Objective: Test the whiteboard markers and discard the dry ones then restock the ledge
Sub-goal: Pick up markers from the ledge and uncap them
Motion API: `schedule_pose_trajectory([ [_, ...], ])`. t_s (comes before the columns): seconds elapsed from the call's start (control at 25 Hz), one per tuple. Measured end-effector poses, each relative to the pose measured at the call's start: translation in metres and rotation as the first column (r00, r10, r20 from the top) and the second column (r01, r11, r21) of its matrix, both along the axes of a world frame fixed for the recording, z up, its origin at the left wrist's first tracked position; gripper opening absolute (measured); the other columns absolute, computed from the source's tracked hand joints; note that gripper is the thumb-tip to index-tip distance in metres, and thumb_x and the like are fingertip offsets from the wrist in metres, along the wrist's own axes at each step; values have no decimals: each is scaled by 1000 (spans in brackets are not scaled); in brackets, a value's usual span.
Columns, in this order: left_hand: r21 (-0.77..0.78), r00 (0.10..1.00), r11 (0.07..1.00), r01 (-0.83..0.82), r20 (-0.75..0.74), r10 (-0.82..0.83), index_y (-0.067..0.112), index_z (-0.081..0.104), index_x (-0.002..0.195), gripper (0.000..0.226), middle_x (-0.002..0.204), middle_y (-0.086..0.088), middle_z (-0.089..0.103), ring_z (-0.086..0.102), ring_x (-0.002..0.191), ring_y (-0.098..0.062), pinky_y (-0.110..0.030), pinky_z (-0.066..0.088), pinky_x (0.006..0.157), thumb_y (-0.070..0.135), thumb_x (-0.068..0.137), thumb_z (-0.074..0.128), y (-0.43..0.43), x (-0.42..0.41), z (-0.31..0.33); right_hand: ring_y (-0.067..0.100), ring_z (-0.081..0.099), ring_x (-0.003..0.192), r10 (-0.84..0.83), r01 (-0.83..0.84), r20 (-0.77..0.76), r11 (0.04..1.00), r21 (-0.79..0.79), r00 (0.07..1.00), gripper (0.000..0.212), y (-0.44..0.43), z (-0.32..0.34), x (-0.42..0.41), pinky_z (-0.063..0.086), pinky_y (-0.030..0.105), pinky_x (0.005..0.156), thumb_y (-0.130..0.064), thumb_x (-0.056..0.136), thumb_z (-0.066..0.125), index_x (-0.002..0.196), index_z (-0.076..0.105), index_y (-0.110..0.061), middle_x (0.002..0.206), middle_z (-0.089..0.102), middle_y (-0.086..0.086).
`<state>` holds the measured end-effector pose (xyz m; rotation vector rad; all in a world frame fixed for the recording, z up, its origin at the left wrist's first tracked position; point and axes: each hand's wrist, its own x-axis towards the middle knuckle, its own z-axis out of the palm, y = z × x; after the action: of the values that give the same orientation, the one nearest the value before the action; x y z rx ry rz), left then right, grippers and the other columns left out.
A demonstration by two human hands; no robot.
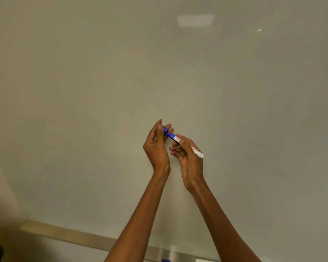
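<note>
Gripping the blue cap point(165, 129), your left hand point(157, 146) faces the right hand point(187, 156), clasping the whiteboard marker point(186, 146).

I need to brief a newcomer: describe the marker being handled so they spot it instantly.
Start at the big blank whiteboard; both hands are raised before its lower centre. The marker runs between them: white barrel in the right hand, blue cap pinched by the left hand.

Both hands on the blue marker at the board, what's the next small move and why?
Probably pull the blue cap clear with the left hand. It pinches the cap while the right hand grips the white barrel of the marker. The cap looks partly off, and the whiteboard near the hands shows no test stroke.
</note>
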<state>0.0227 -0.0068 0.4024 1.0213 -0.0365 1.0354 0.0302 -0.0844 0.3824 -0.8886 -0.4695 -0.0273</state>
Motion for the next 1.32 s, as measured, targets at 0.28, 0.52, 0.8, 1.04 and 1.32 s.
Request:
schedule_pose_trajectory([
  [0.28, 17, 998, 999, -43, -46, 44, 13, 67, 122, 28, 107, -1, 75, 73, 98, -16, -34, 58, 90, 25, 102, 51, 14, -10, -22, 27, 72, 83, 2, -1, 16, 1000, -30, 1000, 17, 19, -7, -8, 60, 32, 79, -11, 91, 63, 108, 67, -6, 100, 73, 20],
  [0.52, -98, 999, 995, -22, -43, 18, 9, 65, 125, 31, 108, -4, 75, 73, 100, -20, -31, 57, 90, 23, 101, 52, 35, -20, -42, 29, 73, 83, -7, 6, -12, 999, -33, 1000, 15, 47, -28, -17, 60, 33, 79, -11, 90, 67, 104, 70, -7, 95, 74, 19],
  [0.8, -75, 991, 994, -81, -116, 72, 8, 66, 125, 30, 106, -7, 76, 73, 99, -23, -35, 57, 92, 21, 101, 54, 84, -45, -76, 37, 72, 92, 104, -110, -91, 992, -58, 990, 24, 93, -62, -31, 59, 41, 87, -11, 92, 65, 113, 67, 1, 101, 73, 22],
  [1.04, -2, 965, 989, -150, -220, 146, 8, 67, 119, 26, 101, -10, 76, 73, 97, -25, -35, 58, 87, 22, 99, 58, 147, -82, -110, 32, 69, 102, 414, -430, -243, 903, -14, 877, 35, 136, -100, -48, 56, 35, 89, -21, 93, 61, 122, 62, -1, 115, 69, 22],
  [1.32, -88, 883, 950, -299, -403, 241, 4, 65, 117, 22, 105, -11, 74, 74, 92, -28, -34, 59, 86, 14, 101, 54, 209, -128, -192, 35, 66, 111, 524, -652, -455, 734, -187, 720, 27, 174, -191, -59, 55, 35, 94, -6, 96, 58, 119, 63, 5, 120, 67, 23],
])
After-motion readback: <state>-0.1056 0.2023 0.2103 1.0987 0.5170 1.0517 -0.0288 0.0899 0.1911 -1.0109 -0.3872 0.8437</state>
